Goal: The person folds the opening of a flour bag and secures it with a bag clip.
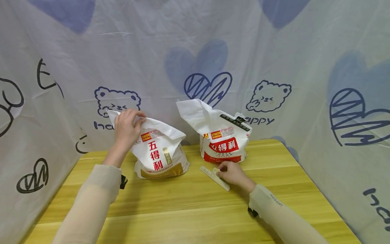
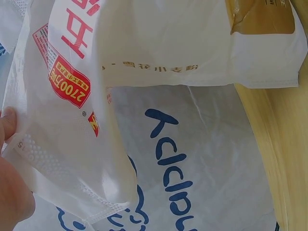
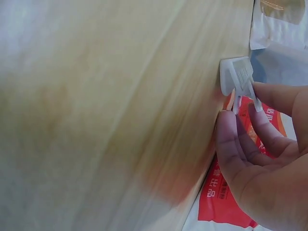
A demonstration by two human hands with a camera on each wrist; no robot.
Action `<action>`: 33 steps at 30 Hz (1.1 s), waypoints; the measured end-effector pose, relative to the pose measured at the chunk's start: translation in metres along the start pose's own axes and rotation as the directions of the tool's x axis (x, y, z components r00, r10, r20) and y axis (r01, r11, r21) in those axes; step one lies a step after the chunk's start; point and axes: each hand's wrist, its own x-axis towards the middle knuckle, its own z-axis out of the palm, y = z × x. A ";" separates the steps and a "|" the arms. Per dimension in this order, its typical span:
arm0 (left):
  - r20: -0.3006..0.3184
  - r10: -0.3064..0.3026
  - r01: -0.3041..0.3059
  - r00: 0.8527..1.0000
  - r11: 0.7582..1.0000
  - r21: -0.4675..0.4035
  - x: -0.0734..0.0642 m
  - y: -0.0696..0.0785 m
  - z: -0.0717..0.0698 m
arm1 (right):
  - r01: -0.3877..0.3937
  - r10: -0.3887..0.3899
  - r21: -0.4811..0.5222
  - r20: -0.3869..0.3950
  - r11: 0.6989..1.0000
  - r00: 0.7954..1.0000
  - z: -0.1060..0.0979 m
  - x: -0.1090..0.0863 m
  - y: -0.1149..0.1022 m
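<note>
My left hand [image 1: 125,128] grips the folded top edge of a white flour bag [image 1: 158,154] with red lettering and a gold band, standing at the left. In the left wrist view, the thumb and a finger [image 2: 8,124] lie at the upper edge of that bag [image 2: 163,57]. With thumb and fingertips, my right hand [image 1: 234,175] pinches the handle of a long whitish bag clip [image 1: 213,176], low over the table in front of the second bag. The right wrist view shows the clip [image 3: 237,77] end-on at the fingertips.
A second white flour bag [image 1: 223,149] with a red label stands at the back right, its folded top held by a black clip [image 1: 234,122]. Both bags stand on a wood-patterned table [image 1: 182,210]. A printed curtain [image 1: 158,67] hangs behind and at both sides.
</note>
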 end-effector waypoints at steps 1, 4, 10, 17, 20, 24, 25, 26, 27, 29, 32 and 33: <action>0.001 -0.001 0.001 1.000 1.000 -0.001 0.000 0.000 0.000 | -0.005 0.005 0.006 -0.002 1.000 1.000 0.000 0.000 0.000; 0.000 -0.002 0.002 1.000 1.000 -0.004 0.000 0.000 0.000 | -0.018 0.018 0.033 -0.003 0.999 1.000 -0.001 -0.002 -0.001; 0.007 -0.012 0.012 1.000 1.000 -0.001 0.000 0.001 0.000 | -0.046 0.044 0.100 0.023 0.994 0.999 -0.002 -0.004 -0.002; 0.009 -0.015 0.015 1.000 1.000 0.003 0.000 0.002 -0.001 | -0.089 0.083 0.175 0.043 0.980 0.996 -0.004 -0.006 -0.005; 0.008 -0.013 0.013 1.000 1.000 0.002 0.000 0.003 -0.001 | -0.103 0.096 0.194 0.043 0.976 0.994 -0.004 -0.007 -0.006; -0.002 -0.007 0.007 1.000 1.000 -0.005 0.000 0.002 -0.001 | -0.127 0.116 0.244 0.057 0.962 0.992 -0.005 -0.010 -0.009; -0.003 -0.006 0.006 1.000 1.000 -0.006 0.000 0.002 -0.001 | -0.127 0.115 0.254 0.061 0.959 0.991 -0.005 -0.011 -0.010; -0.003 -0.007 0.007 1.000 1.000 -0.007 -0.001 0.001 -0.001 | -0.131 0.118 0.266 0.067 0.955 0.991 -0.005 -0.012 -0.010; -0.002 -0.009 0.009 1.000 1.000 -0.007 0.000 0.001 -0.001 | -0.134 0.118 0.277 0.073 0.952 0.990 -0.005 -0.012 -0.010; 0.004 -0.015 0.015 1.000 1.000 -0.006 0.000 0.001 -0.001 | -0.129 0.112 0.274 0.077 0.953 0.991 -0.005 -0.013 -0.011; 0.012 -0.024 0.024 1.000 1.000 -0.007 0.000 0.001 -0.001 | -0.140 0.120 0.285 0.086 0.948 0.989 -0.005 -0.014 -0.012; 0.012 -0.025 0.025 1.000 1.000 -0.007 0.000 0.001 -0.001 | -0.140 0.120 0.286 0.087 0.948 0.989 -0.005 -0.014 -0.012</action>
